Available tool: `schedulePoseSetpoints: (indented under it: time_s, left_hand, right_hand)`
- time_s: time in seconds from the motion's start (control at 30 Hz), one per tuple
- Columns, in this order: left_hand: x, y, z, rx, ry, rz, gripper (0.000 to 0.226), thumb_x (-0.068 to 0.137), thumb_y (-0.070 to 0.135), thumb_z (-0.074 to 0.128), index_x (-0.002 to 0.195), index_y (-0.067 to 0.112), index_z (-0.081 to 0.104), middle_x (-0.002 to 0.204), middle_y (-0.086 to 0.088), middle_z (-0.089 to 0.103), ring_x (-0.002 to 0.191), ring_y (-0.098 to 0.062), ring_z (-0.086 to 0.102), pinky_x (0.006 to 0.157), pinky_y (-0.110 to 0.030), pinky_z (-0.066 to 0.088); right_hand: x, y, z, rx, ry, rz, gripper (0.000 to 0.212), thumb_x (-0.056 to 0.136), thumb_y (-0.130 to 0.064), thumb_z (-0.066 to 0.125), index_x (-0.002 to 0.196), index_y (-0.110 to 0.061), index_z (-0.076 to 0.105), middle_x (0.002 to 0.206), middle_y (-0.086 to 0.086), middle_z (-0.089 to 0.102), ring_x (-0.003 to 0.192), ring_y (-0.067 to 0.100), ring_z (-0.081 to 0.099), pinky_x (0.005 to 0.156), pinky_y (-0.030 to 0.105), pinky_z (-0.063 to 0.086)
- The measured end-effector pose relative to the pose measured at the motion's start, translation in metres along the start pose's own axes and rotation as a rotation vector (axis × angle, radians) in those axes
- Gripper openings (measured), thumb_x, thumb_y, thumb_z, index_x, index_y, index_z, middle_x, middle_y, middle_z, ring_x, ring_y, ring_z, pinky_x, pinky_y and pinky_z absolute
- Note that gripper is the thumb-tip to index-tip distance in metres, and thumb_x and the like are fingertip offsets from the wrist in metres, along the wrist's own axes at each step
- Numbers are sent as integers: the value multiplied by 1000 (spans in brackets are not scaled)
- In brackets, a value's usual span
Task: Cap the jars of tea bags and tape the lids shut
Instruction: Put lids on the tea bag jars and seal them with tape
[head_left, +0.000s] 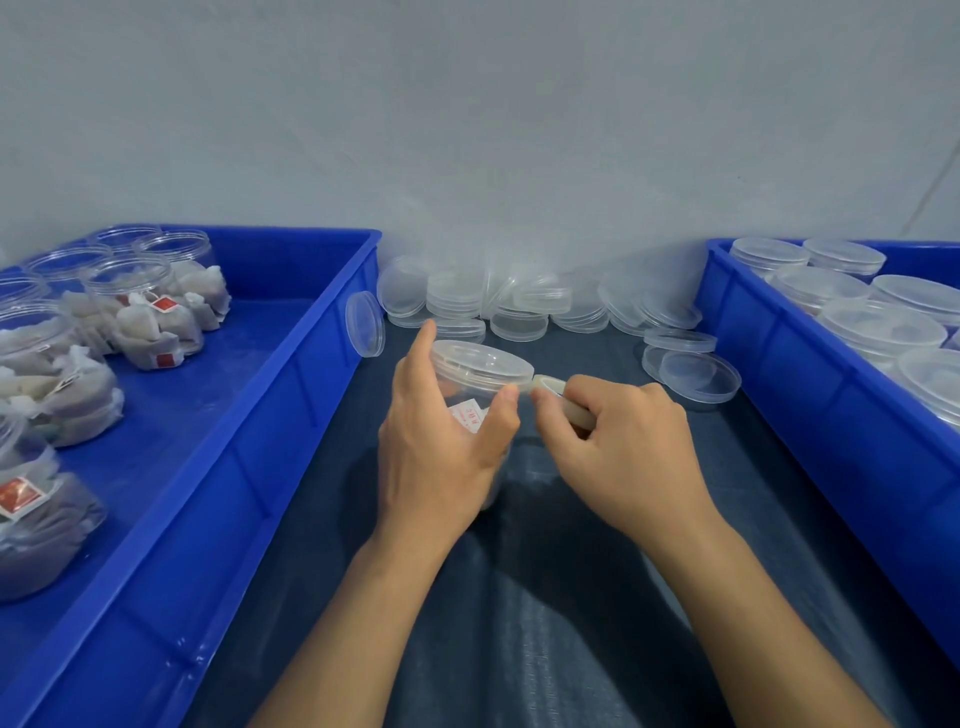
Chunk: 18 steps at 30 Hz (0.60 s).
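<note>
Left hand (441, 447) fingers curled round capped jar (480, 384); right hand (618, 447) fingers pinch tape roll (563, 397)

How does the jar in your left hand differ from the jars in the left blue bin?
The held jar carries a lid; the bin jars are open-topped. The left hand grips the held jar over the dark cloth, while the bin jars rest in the left blue bin. The right hand holds a tape roll to its lid rim. All are clear plastic with tea bags inside.
</note>
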<state>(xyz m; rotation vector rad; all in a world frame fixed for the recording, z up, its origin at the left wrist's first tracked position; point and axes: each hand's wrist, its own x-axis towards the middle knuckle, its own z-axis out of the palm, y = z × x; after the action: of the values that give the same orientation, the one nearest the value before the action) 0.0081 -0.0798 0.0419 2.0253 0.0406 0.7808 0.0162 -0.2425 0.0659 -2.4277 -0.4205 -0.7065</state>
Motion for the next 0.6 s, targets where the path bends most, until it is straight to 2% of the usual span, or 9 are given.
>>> schedulePoseSetpoints:
  time_s: [0.1, 0.23, 0.33, 0.4, 0.47, 0.53, 0.6]
  left_hand:
    - [0, -1, -1, -30, -12, -19, 99, 79, 76, 55, 163, 28, 33, 138, 24, 46, 112, 35, 39, 85, 7, 32]
    - [1, -3, -3, -36, -32, -27, 96, 78, 76, 57, 161, 33, 35, 144, 18, 55, 115, 17, 52, 88, -4, 39]
    - [0, 0, -2, -22, -32, -16, 99, 75, 77, 61, 160, 35, 34, 145, 19, 55, 112, 26, 49, 86, 0, 38]
    - [-1, 3, -1, -27, -15, -15, 106, 69, 80, 68, 159, 38, 31, 143, 24, 52, 109, 35, 42, 84, 6, 34]
    - [-1, 4, -1, -55, -3, -34, 112, 64, 82, 74, 157, 40, 30, 134, 31, 53, 108, 38, 41, 84, 8, 33]
    - [-1, 5, -1, -57, -2, -62, 108, 63, 83, 72, 154, 39, 36, 128, 33, 56, 107, 34, 44, 86, 2, 38]
    - [-1, 4, -1, -35, 2, -71, 101, 67, 83, 67, 153, 37, 41, 137, 23, 61, 114, 22, 52, 95, -11, 46]
  right_hand:
    - [0, 0, -2, 2, 3, 14, 56, 95, -41, 62, 58, -14, 31, 45, 1, 30, 55, 36, 40, 57, 30, 21]
    - [-1, -1, -2, -20, 8, 43, 57, 94, -50, 58, 57, -14, 33, 45, 1, 33, 55, 35, 44, 57, 33, 22]
    - [-2, -2, -2, -56, 27, 62, 54, 88, -54, 52, 56, -16, 32, 44, -1, 33, 53, 33, 44, 53, 32, 22]
    - [-3, -2, -3, -82, 38, 44, 52, 88, -51, 53, 56, -16, 33, 43, -1, 32, 51, 32, 44, 53, 29, 20]
    - [-4, -3, -3, -93, 36, 10, 51, 91, -45, 58, 57, -17, 32, 43, -2, 31, 49, 32, 42, 54, 26, 17]
    - [-5, -3, -3, -83, 26, -23, 54, 97, -38, 61, 58, -20, 28, 43, -4, 28, 48, 30, 39, 54, 28, 17]
    - [-5, -3, -3, -32, 13, -44, 52, 101, -37, 55, 59, -21, 28, 44, -4, 28, 48, 26, 36, 59, 34, 18]
